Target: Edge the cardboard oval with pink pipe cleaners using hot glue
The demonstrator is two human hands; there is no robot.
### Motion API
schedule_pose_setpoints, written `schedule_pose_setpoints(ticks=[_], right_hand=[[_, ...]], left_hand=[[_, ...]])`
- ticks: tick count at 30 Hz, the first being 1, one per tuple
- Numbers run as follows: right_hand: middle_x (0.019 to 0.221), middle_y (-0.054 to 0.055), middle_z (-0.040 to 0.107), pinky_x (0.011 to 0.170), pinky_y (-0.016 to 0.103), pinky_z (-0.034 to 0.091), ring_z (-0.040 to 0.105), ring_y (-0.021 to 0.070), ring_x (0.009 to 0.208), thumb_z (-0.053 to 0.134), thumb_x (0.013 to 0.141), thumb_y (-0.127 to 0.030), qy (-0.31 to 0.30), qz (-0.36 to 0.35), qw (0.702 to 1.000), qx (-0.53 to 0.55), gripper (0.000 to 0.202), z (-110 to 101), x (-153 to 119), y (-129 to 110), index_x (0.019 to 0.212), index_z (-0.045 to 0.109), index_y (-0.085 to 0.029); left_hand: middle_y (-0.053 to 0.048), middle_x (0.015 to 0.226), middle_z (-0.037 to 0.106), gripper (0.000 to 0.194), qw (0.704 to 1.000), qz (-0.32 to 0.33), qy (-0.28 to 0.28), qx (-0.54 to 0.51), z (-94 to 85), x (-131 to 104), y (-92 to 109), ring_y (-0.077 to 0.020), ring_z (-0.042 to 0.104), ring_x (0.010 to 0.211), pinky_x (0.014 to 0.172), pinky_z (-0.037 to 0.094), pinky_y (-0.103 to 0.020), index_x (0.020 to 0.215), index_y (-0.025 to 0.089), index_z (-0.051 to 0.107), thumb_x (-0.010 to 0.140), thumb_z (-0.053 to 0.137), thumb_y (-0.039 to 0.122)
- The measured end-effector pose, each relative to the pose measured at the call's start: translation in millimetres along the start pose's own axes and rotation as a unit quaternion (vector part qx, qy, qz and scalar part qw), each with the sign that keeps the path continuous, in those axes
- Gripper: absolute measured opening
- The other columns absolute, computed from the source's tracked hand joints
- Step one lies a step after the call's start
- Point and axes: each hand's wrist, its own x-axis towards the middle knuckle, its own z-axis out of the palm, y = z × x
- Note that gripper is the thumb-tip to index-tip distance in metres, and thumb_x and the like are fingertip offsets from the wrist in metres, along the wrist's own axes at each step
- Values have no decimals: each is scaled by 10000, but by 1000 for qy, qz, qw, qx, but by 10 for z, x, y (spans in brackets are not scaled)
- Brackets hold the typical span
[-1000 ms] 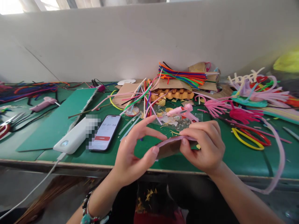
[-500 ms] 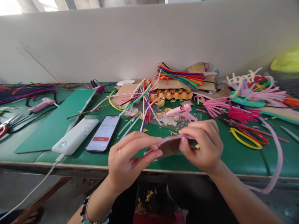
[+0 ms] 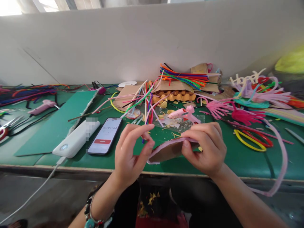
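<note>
A piece of brown cardboard (image 3: pixel 167 155) with a curved edge is held low over the front of the green table. Pale pink fuzzy pipe cleaner (image 3: pixel 163 146) runs along its upper rim. My right hand (image 3: pixel 206 148) pinches the right end between thumb and fingers. At the left end, my left hand (image 3: pixel 131 153) has its index finger and thumb spread apart; whether the thumb tip touches the rim I cannot tell. Just beyond the cardboard lies a pink glue gun (image 3: pixel 184 114) on a clear plastic sheet.
A phone (image 3: pixel 104 136) showing a timer and a cabled white power bank (image 3: pixel 76 139) lie left. Behind are bundled pipe cleaners (image 3: pixel 185 77) and an egg carton (image 3: pixel 175 95). A thick pink strand (image 3: pixel 282 158) hangs over the table edge at right. Scissors (image 3: pixel 7 126) lie far left.
My left hand has let go of the cardboard's rim, and its fingers have lifted and parted, exposing the left end. My right hand keeps its hold in the same place.
</note>
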Motion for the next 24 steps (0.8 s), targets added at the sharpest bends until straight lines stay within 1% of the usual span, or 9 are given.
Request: schedule_pose_setpoints(ticks=[3, 6, 9, 12, 14, 16, 20, 22, 24], right_hand=[[711, 32, 543, 607, 303, 402, 483, 134, 644, 501, 751, -137, -1, -2, 1000, -2, 42, -3, 1, -2, 775, 520, -166], [711, 31, 543, 605, 306, 402, 482, 136, 642, 496, 753, -138, -1, -1, 1000, -2, 47, -2, -1, -2, 781, 520, -168], [713, 28, 542, 605, 310, 401, 488, 139, 651, 492, 752, -136, -1, 3, 1000, 4, 56, 0, -3, 1, 787, 516, -174], [715, 21, 538, 607, 314, 401, 491, 141, 655, 493, 751, -137, -2, 8, 1000, 9, 70, -1, -2, 3, 798, 510, -185], [717, 17, 536, 611, 318, 403, 492, 142, 659, 493, 750, -136, -4, 11, 1000, 9, 80, -2, -2, 4, 806, 505, -191], [719, 17, 537, 617, 320, 404, 494, 144, 667, 496, 747, -131, -3, 14, 1000, 9, 84, -4, 0, 4, 806, 505, -192], [714, 21, 537, 623, 316, 402, 490, 145, 672, 502, 741, -123, -3, 18, 1000, 13, 79, -2, 1, 3, 791, 507, -184], [716, 22, 538, 625, 316, 400, 491, 147, 674, 502, 740, -123, -5, 19, 1000, 13, 79, -1, 0, 6, 791, 506, -183], [718, 21, 540, 624, 319, 399, 491, 149, 672, 502, 741, -127, -6, 19, 1000, 11, 79, 1, -3, 14, 794, 505, -185]], left_hand=[[13, 708, 558, 263, 999, 11, -30, 21, -9, 46, 40, -98, 539, 658, 609, 475, -212, 1006, 191, 591, 778, 569, 60], [10, 704, 598, 200, 999, 19, -29, 32, -25, 60, 65, -87, 556, 635, 582, 464, -191, 899, 187, 632, 783, 562, 40], [24, 636, 567, 216, 1000, -12, -8, -6, -31, 24, 45, -83, 533, 577, 542, 436, -199, 945, 191, 622, 823, 503, 58], [50, 564, 460, 224, 997, -58, 11, -46, -24, -37, 6, -71, 446, 484, 459, 371, -194, 1001, 199, 591, 861, 447, 102], [60, 545, 413, 210, 996, -71, 16, -60, -14, -65, -12, -67, 390, 445, 416, 322, -192, 1014, 203, 575, 869, 441, 131], [64, 547, 399, 204, 995, -69, 26, -67, 2, -71, -21, -66, 370, 437, 412, 313, -192, 1026, 204, 560, 875, 435, 149], [40, 648, 447, 266, 996, -38, 46, -68, 33, -36, -23, -82, 447, 547, 527, 406, -209, 1112, 214, 502, 878, 407, 131], [25, 697, 465, 307, 997, -20, 27, -66, 33, -20, -18, -96, 471, 614, 574, 426, -222, 1149, 214, 479, 863, 424, 115], [17, 712, 477, 347, 997, -12, -4, -70, 20, -11, -7, -105, 481, 643, 584, 431, -226, 1176, 210, 465, 848, 449, 102]])
